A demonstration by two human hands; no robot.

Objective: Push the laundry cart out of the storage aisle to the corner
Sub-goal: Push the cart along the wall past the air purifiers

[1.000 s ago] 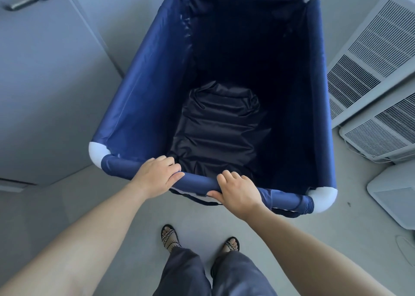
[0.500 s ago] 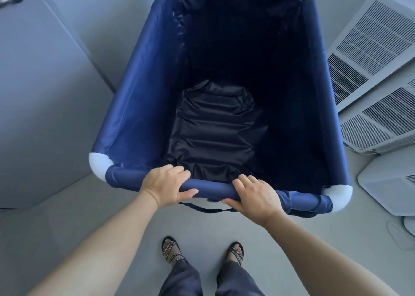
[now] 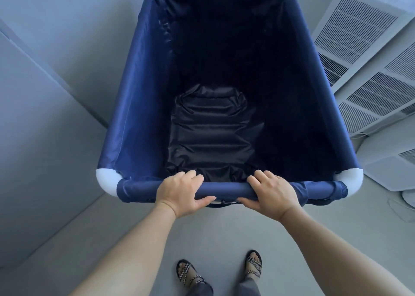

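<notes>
While both hands grip the near top rail [image 3: 226,189] of the navy fabric laundry cart [image 3: 139,106], the cart lies straight ahead of the person, its long axis running directly away from them. The left hand [image 3: 182,191] and right hand [image 3: 272,193] are each wrapped around the rail, close together near its middle, about equally near. A grey wall [image 3: 67,37] flanks the left side; white louvred units [image 3: 359,55] stand just beside the right, so the push probably has to stay straight.

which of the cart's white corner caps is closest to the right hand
The near right corner cap, at the end of the rail the right hand grips. The near left cap sits beyond the left hand; the other two are at the far end.
</notes>
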